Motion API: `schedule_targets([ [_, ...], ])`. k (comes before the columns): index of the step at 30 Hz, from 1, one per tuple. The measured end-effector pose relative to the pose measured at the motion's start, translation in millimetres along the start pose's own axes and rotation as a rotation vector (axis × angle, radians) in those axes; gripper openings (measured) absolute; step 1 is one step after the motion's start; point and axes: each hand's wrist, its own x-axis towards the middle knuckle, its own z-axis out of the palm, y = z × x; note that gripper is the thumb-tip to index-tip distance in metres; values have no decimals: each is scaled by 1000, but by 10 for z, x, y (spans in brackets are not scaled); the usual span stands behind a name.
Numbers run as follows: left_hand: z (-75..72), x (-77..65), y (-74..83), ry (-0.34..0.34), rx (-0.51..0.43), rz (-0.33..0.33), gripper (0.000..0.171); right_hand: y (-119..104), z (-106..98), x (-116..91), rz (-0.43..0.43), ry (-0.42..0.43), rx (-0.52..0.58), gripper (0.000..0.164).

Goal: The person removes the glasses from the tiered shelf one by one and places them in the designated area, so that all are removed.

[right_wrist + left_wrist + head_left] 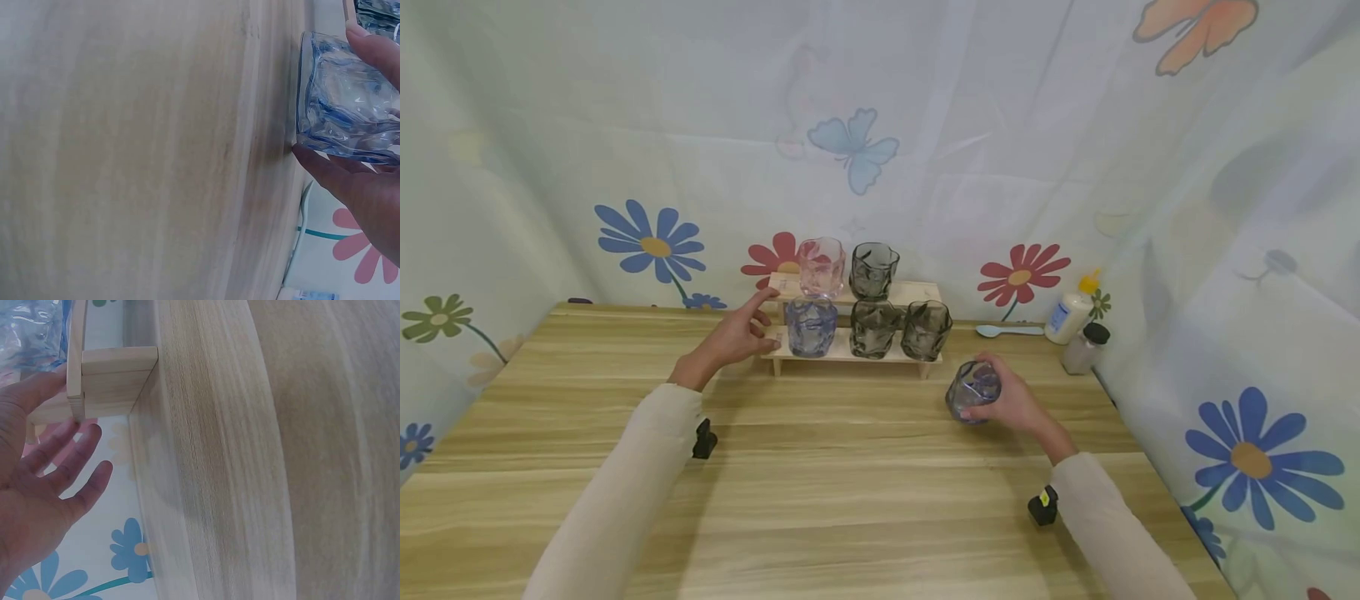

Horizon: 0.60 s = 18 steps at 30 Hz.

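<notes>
A light wooden two-tier rack stands at the table's back. Its upper shelf bears a pink glass and a grey glass. On the lower shelf sit a blue glass and two grey glasses, a middle one and a right one. My left hand touches the rack's left end, its fingers loosely spread in the left wrist view. Right of the rack, my right hand grips a clear bluish glass between thumb and fingers, its base close to the tabletop; contact cannot be told.
Behind the rack hangs a flowered curtain. At the back right are a light blue spoon, a white bottle with a yellow pump and a small jar with a black lid. The wooden tabletop extends toward me.
</notes>
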Motion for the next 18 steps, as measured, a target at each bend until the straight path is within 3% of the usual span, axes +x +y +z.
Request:
schedule_targets([
  [18, -3, 4, 5, -6, -2, -6, 87, -18, 0, -49, 48, -16, 5, 102],
])
